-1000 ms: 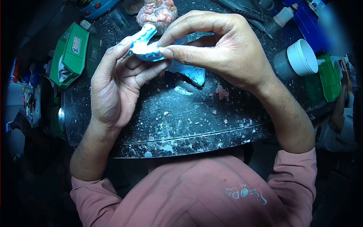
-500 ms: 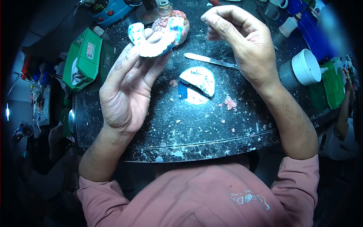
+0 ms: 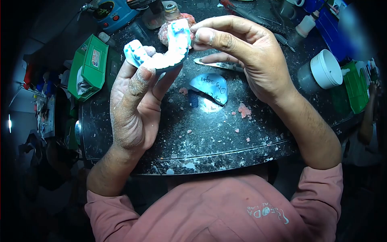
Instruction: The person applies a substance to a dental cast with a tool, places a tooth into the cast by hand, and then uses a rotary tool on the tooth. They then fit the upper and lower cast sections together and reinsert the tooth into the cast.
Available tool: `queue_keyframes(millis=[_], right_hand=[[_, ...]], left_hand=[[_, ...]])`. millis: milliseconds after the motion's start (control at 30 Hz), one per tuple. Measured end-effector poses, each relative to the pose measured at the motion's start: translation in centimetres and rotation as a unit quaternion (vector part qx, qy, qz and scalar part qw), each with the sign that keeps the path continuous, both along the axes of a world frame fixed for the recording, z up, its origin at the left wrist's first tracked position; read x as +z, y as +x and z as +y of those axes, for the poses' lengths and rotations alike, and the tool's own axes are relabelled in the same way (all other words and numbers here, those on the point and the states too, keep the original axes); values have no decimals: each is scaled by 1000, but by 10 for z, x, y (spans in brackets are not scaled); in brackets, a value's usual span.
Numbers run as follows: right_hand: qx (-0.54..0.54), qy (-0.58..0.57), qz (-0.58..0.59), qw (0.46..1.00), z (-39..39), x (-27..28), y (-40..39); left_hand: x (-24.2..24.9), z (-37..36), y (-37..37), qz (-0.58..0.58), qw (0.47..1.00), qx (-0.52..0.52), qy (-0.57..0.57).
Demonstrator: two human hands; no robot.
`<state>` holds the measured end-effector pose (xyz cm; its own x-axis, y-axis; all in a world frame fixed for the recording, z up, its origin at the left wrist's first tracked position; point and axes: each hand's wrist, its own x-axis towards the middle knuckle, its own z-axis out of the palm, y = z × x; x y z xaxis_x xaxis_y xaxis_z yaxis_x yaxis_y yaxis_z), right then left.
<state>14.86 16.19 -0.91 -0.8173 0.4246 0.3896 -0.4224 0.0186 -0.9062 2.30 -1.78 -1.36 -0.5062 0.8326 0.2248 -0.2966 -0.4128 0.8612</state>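
My left hand (image 3: 133,109) holds up a U-shaped dental model (image 3: 178,42), white with blue patches and tooth shapes along its arch. The thumb presses its near edge; the other fingers support it from beneath. Close to the arch's right arm is my right hand (image 3: 260,56), thumb and index finger drawn together. Whether these fingertips touch the model or pinch something small cannot be made out. Under the right hand lies a flat metal instrument (image 3: 217,64), partly covered by fingers. A rounded plaster-like piece with handwriting (image 3: 209,84) rests on the bench below the model.
Pink crumbs (image 3: 244,111) and white specks litter the dark bench (image 3: 225,141). Behind the model sits a lumpy pink mass (image 3: 164,34). A green bin (image 3: 94,66) stands left, a white tub (image 3: 326,69) right. Toward the back are a blue device (image 3: 113,14) and a squeeze bottle (image 3: 307,26).
The left hand has tilted the dental model and shifted it slightly left. My right hand has come down and left, bringing its fingertips close to the arch.
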Motion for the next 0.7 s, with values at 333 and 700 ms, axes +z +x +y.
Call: queue_keyframes(millis=[333, 700], right_hand=[[-6, -53, -8, 999, -5, 2, 2], [-88, 124, 36, 988, -29, 0, 4]], left_hand=[[0, -2, 2, 11, 1000, -24, -9], [3, -4, 0, -13, 1000, 13, 20]])
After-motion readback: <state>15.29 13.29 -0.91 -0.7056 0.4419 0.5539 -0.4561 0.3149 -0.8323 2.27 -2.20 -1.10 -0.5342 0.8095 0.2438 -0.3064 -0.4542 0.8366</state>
